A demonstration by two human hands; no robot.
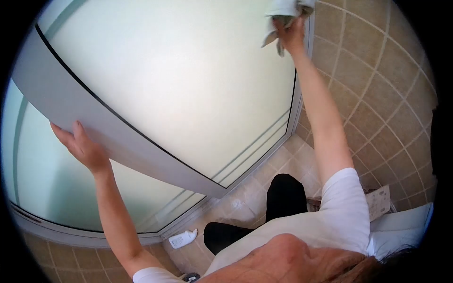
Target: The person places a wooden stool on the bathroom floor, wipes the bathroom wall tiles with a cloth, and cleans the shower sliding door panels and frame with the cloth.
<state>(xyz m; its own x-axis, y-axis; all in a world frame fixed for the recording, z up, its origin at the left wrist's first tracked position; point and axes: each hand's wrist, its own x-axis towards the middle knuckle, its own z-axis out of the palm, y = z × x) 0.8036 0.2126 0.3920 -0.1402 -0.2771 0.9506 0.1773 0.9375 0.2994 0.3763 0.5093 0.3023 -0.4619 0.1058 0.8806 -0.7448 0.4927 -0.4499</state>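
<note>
High at the upper right, my right hand [291, 37] is closed around a pale, folded cloth [283, 8]. Loose corners of the cloth hang down by the frosted glass panel [184, 70], close to its right-hand frame. My left hand [85, 150] lies against the wide grey metal upright [127, 137] of the glass door, thumb and fingers stretched out and apart. Beyond that upright is a second frosted panel [56, 184], partly covered by my left forearm.
Brown tiled wall [363, 61] rises at the right, next to the door frame. A white bottle [183, 239] lies on the tiled floor [245, 188] near my knees. At the lower right stand a printed box [379, 203] and a pale object [401, 228].
</note>
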